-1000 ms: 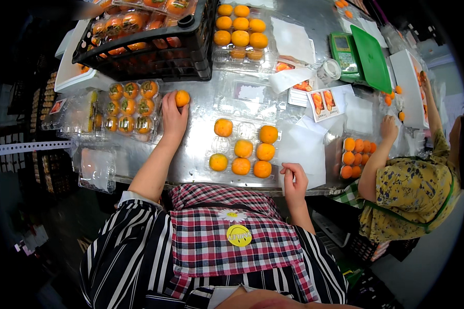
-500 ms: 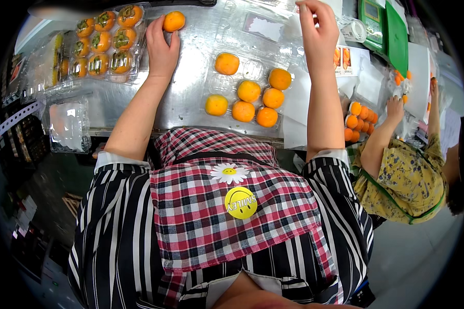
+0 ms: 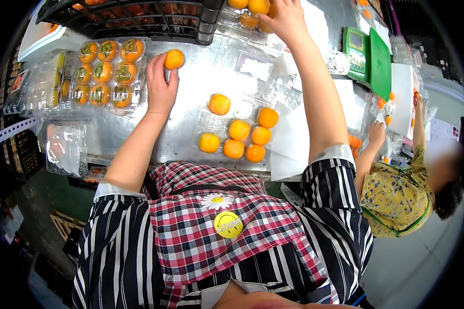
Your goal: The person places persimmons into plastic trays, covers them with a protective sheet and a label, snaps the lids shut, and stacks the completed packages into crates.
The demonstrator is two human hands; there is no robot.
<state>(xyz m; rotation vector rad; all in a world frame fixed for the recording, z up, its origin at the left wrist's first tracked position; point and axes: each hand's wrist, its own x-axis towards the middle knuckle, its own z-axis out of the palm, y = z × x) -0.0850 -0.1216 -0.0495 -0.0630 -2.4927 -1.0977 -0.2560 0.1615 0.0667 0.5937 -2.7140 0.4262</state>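
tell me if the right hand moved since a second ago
Yes, forward: the right hand has gone from the near edge of the metal table to the far fruit tray.

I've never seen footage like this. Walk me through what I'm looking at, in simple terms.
There is no machine here: these are a person's bare hands, seen from a wide fisheye camera on their head, looking down. That lens bends straight edges.

On the metal table, an open clear tray holds seven persimmons. To its left, a clear pack holds nine more, leafy tops showing. A black crate stands beyond.

The left hand holds one persimmon. The right hand is at the persimmons by the top edge; its grip is unclear. Another person's hand shows at the right.
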